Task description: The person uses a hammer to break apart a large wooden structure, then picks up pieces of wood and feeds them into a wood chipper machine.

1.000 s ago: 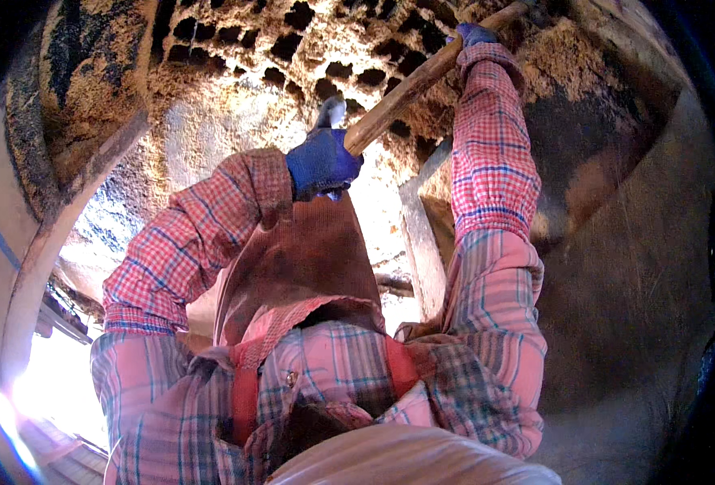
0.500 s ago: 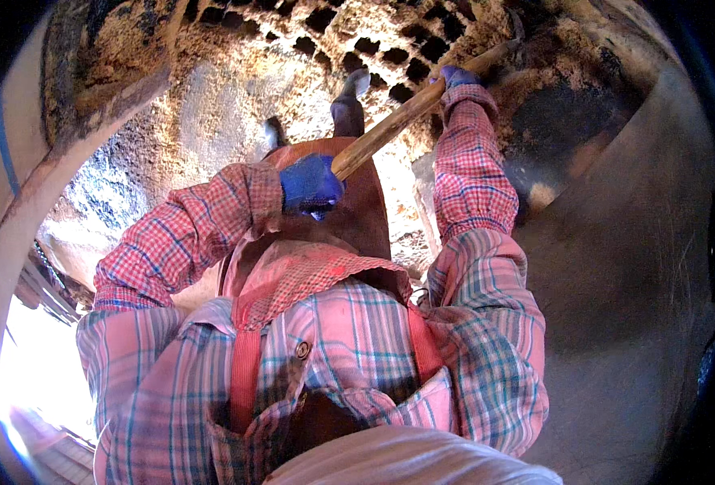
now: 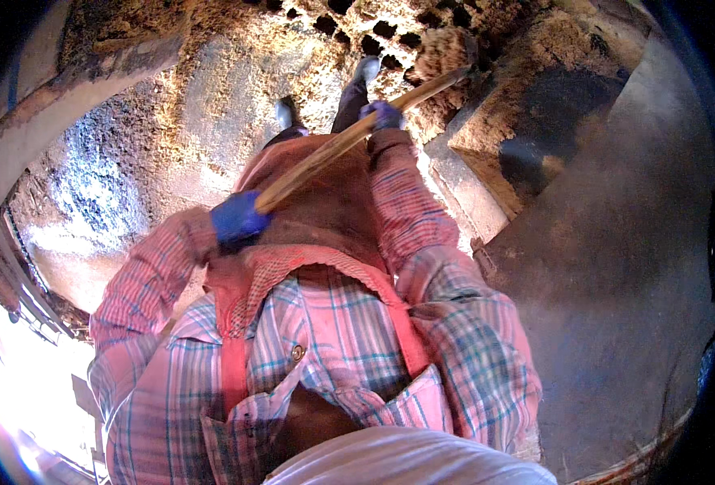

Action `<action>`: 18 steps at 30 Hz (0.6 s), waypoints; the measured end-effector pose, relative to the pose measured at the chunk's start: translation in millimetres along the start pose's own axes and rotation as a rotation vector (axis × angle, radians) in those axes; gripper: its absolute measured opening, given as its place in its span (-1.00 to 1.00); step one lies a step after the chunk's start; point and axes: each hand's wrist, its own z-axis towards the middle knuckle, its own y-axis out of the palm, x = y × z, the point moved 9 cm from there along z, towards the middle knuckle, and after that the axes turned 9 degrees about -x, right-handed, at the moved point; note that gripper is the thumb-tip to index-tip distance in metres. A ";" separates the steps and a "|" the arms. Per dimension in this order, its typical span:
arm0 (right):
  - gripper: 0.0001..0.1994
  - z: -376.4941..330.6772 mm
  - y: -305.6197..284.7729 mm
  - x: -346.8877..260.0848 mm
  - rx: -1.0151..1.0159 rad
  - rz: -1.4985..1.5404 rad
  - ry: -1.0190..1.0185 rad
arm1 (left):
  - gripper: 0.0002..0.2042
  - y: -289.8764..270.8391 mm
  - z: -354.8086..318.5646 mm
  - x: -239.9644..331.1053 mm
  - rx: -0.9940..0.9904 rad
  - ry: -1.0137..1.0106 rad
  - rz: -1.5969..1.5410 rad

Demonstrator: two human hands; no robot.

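Note:
Both hands, in blue gloves, grip the pale wooden handle of what looks like a hoe (image 3: 317,166). It slants from lower left to upper right. My left hand (image 3: 240,220) is closed round the near end, in front of the apron at my waist. My right hand (image 3: 383,115) is wrapped round the shaft farther up, close to my right boot. At the far end, the dark head is mostly hidden and blurred against a clump of brown, crumbly material (image 3: 442,61).
My boots (image 3: 366,69) stand on a floor covered in brown residue, with several dark holes (image 3: 384,29) beyond them. To the right is a large grey metal surface (image 3: 616,323). A curved pale rim (image 3: 74,93) runs along the left, above a bright opening (image 3: 30,388).
Both hands have drawn the hoe toward me and to the left. Its far end has come down from the upper right, and a brown clump now shows beside its head.

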 end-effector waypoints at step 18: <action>-0.91 -11.7 -32.9 -29.3 0.191 1.262 0.123 | -0.64 -10.4 70.2 27.2 0.143 -0.235 0.026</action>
